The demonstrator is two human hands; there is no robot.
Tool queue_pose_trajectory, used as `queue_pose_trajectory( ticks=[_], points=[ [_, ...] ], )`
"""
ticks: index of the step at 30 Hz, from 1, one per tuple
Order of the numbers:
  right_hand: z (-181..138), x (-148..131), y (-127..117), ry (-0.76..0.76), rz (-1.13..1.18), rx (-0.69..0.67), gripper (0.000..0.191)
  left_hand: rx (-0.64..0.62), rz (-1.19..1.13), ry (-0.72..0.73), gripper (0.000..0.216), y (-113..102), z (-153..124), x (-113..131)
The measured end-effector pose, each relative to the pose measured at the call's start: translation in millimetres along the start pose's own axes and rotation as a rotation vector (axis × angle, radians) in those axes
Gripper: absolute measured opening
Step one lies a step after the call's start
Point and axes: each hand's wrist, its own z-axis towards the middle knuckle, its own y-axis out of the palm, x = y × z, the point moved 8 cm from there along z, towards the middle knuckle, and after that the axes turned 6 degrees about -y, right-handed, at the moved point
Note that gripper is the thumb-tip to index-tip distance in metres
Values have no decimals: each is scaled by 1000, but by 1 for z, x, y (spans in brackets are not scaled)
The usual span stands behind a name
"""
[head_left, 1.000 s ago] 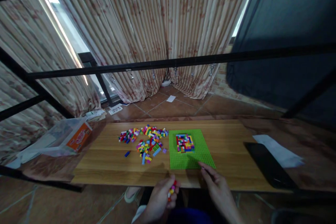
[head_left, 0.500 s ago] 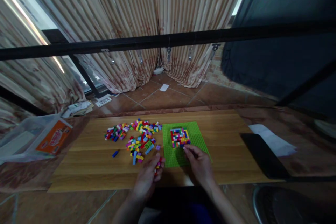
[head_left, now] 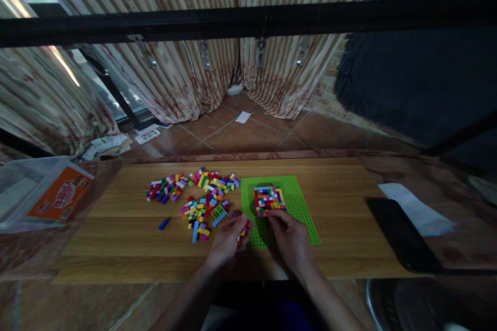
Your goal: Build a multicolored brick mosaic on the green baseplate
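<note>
My left hand [head_left: 230, 235] is closed around several small toy bricks [head_left: 244, 231], red, pink and white ones among them, over the left edge of the green baseplate [head_left: 298, 201]. A square, multicoloured brick build [head_left: 267, 199] stands on that plate. My right hand [head_left: 291, 238] is closed in a pinch, its fingertips at the build's near edge. Whatever lies between those fingertips is too small and hidden to make out.
Loose bricks [head_left: 209, 181] lie in heaps left of the plate, with a blue brick [head_left: 164, 224] apart on the wooden table [head_left: 128, 248]. A clear plastic box [head_left: 23, 196] stands at the left. A black flat object [head_left: 404, 235] and white paper [head_left: 417, 207] lie at the right.
My left hand has moved right, closer to the baseplate, still holding its bricks. My right fingertips have shifted slightly left along the build's near edge. The camera view has tilted down.
</note>
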Motion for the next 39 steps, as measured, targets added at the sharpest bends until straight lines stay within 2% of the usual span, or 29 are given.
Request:
queue_pose_trajectory(
  ticks=[6, 12, 16, 27, 33, 37, 39],
  points=[
    [3, 7, 1, 80, 31, 28, 24, -5, 5, 12, 48, 1, -1, 1],
    [5, 5, -2, 88, -2, 45, 30, -17, 21, 16, 45, 4, -2, 5],
    [6, 5, -2, 99, -31, 59, 26, -8, 14, 20, 45, 4, -2, 5],
    [6, 22, 8, 223, 179, 54, 27, -1, -1, 28, 45, 2, 0, 2],
    [6, 19, 6, 170, 149, 64, 26, -6, -12, 56, 48, 2, -1, 1],
    [-1, 4, 1, 42, 72, 95, 28, -52, 0, 45, 49, 3, -2, -1],
    [-7, -9, 6, -45, 47, 57, 27, -62, 7, 54, 50, 3, -2, -2]
  ],
)
